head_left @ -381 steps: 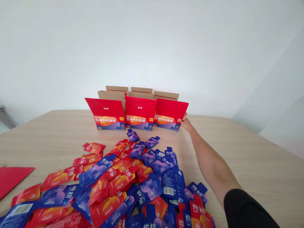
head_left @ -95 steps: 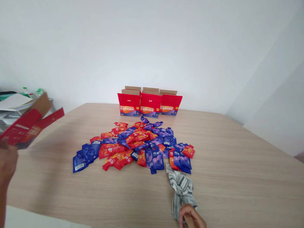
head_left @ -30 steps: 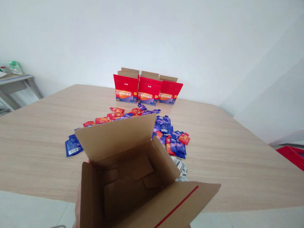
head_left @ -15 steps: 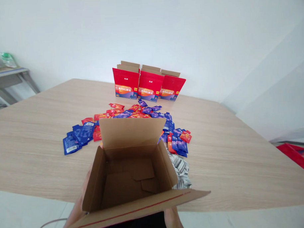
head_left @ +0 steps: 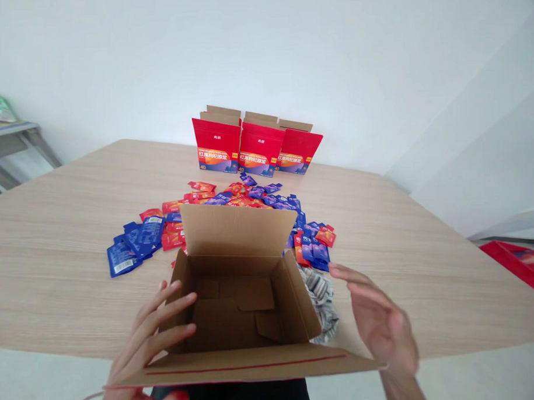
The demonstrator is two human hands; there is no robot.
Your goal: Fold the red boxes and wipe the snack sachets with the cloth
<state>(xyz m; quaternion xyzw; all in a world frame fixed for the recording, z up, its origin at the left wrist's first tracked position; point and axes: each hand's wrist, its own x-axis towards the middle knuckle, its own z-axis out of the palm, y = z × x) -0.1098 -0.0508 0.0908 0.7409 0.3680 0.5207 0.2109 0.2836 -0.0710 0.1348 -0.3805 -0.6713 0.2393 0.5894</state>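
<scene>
An open cardboard box (head_left: 235, 288), brown inside, stands at the near table edge with its flaps spread out. My left hand (head_left: 144, 338) is at the box's left front corner; its fingers reach over the left wall and the thumb shows below the front flap, which partly covers the hand. To the right of the box, my right hand (head_left: 380, 318) is raised with fingers stretched out, holding nothing and apart from the box. Behind the box lie blue sachets (head_left: 135, 242) and red sachets (head_left: 174, 239). Striped grey-and-white packets (head_left: 323, 303) sit against its right side.
Several red printed cartons (head_left: 259, 148) stand with open tops near the wall at the back of the wooden table (head_left: 409, 259). A red package (head_left: 521, 264) lies at the right edge of view. A grey side table (head_left: 15, 141) stands at far left.
My right hand has come out from under the front flap and risen to the box's right. My left hand's fingers have moved up over the left wall. The front flap has levelled somewhat.
</scene>
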